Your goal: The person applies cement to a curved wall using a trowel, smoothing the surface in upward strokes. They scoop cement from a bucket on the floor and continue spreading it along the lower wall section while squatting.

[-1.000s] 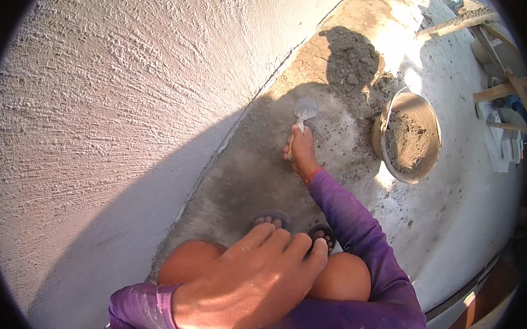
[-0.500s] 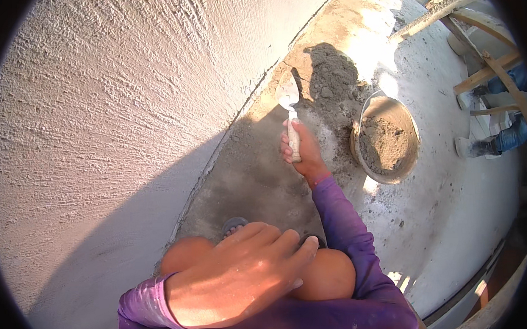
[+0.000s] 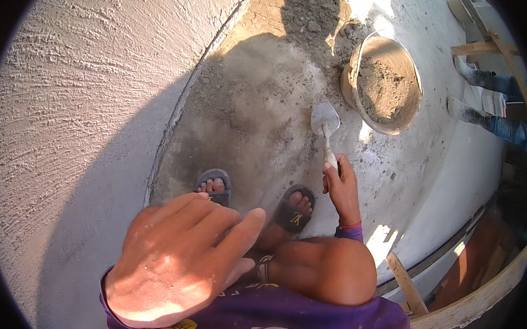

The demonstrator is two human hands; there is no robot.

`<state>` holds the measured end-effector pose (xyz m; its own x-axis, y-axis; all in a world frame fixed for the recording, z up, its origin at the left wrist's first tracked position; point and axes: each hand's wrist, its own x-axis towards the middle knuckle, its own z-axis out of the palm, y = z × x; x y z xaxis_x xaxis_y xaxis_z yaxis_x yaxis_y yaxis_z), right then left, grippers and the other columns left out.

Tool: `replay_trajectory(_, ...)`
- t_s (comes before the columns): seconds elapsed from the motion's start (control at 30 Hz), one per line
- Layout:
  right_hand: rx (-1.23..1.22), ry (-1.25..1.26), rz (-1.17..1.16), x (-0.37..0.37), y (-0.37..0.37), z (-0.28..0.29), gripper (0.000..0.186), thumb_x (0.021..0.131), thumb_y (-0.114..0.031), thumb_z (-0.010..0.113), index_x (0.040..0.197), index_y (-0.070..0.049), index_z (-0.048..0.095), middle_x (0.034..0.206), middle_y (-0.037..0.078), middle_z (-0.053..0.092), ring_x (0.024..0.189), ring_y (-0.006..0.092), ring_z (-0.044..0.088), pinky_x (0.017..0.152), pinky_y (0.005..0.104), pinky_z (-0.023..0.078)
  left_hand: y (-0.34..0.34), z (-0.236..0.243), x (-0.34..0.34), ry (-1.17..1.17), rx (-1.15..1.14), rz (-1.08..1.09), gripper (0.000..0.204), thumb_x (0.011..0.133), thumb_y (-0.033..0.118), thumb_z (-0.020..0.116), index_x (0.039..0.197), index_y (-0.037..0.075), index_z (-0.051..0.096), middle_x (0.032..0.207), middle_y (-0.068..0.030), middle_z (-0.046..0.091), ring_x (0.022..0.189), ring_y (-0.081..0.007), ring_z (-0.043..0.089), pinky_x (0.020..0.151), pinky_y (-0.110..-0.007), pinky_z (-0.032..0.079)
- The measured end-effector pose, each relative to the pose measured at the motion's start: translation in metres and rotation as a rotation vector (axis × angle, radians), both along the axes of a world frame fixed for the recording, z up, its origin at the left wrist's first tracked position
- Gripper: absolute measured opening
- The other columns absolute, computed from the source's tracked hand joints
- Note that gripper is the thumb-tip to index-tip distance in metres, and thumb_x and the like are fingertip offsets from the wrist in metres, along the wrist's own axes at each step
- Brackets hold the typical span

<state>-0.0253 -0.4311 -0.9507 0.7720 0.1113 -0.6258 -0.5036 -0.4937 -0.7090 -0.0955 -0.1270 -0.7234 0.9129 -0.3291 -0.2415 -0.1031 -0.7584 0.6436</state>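
Note:
My right hand (image 3: 342, 184) is closed round the pale handle of a trowel (image 3: 325, 118). The metal blade points away from me, just above the grey floor. Right of the blade stands a round bucket (image 3: 349, 88) with a thin wire handle, part filled with grey-brown mortar (image 3: 384, 86). Close to the camera, over my knee, hangs my left hand (image 3: 176, 252), its fingers loosely stretched and nothing visible in them. Its palm side is hidden.
A rough plastered wall (image 3: 82, 114) runs along the left. Dark, crumbly mortar (image 3: 312, 19) lies on the floor ahead. Wooden poles (image 3: 487, 48) and another person's legs (image 3: 493, 119) are at the right. My sandalled feet (image 3: 292, 207) stand below the trowel.
My right hand has drawn the trowel back from beside the wall, toward me and to the right, near the bucket. The view has shifted, and my left hand appears farther left.

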Motion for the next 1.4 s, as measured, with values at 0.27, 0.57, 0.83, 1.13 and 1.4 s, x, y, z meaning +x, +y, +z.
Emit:
replay_trajectory(0.27, -0.039, -0.112, -0.018, -0.046, 0.059, -0.088, 0.032, 0.105, -0.027, 0.055, 0.12, 0.001, 0.053, 0.096, 0.03, 0.066, 0.092, 0.0504, 0.064, 0.08, 0.0542, 0.05, -0.019, 0.003, 0.001, -0.002, -0.023, -0.024, 0.073, 0.055, 0.017, 0.093, 0.124, 0.005, 0.071, 0.104, -0.005, 0.074, 0.095, -0.0248, 0.072, 0.092, -0.046, 0.058)
replay_trajectory(0.57, -0.201, -0.074, -0.33, -0.055, -0.012, -0.087, 0.033, 0.106, -0.032, 0.056, 0.117, -0.001, 0.057, 0.092, 0.022, 0.064, 0.082, 0.0389, 0.061, 0.074, 0.0458, 0.048, 0.001, -0.002, -0.001, 0.015, 0.099, 0.045, 0.071, 0.06, 0.019, 0.091, 0.127, 0.007, 0.069, 0.102, -0.0046, 0.073, 0.092, -0.0272, 0.071, 0.091, -0.048, 0.058)
replay_trajectory(0.83, -0.103, -0.393, 0.013, 0.017, 0.059, -0.1, 0.027, 0.105, -0.031, 0.059, 0.107, -0.004, 0.061, 0.073, 0.007, 0.059, 0.052, 0.0149, 0.051, 0.05, 0.0335, 0.042, 0.002, -0.01, 0.02, 0.019, 0.049, -0.051, 0.07, 0.064, 0.017, 0.09, 0.129, 0.004, 0.068, 0.106, -0.0125, 0.073, 0.096, -0.0374, 0.069, 0.092, -0.048, 0.057)
replay_trajectory(1.13, 0.085, 0.022, -0.306, 0.052, 0.052, -0.096, 0.024, 0.106, -0.031, 0.058, 0.112, -0.007, 0.061, 0.076, 0.005, 0.057, 0.052, 0.0147, 0.056, 0.043, 0.0325, 0.042, 0.021, -0.001, 0.007, 0.072, 0.034, 0.045, 0.063, 0.073, 0.014, 0.083, 0.132, 0.0, 0.066, 0.111, -0.018, 0.071, 0.098, -0.0408, 0.067, 0.089, -0.049, 0.054)
replay_trajectory(1.4, -0.055, -0.258, -0.195, 0.041, 0.079, -0.093, 0.029, 0.105, -0.028, 0.059, 0.112, -0.001, 0.064, 0.082, 0.01, 0.061, 0.055, 0.0176, 0.06, 0.047, 0.0365, 0.047, 0.03, -0.003, -0.002, 0.08, 0.071, 0.133, 0.059, 0.076, 0.01, 0.082, 0.132, 0.002, 0.066, 0.112, -0.0197, 0.07, 0.099, -0.0398, 0.068, 0.086, -0.046, 0.054)
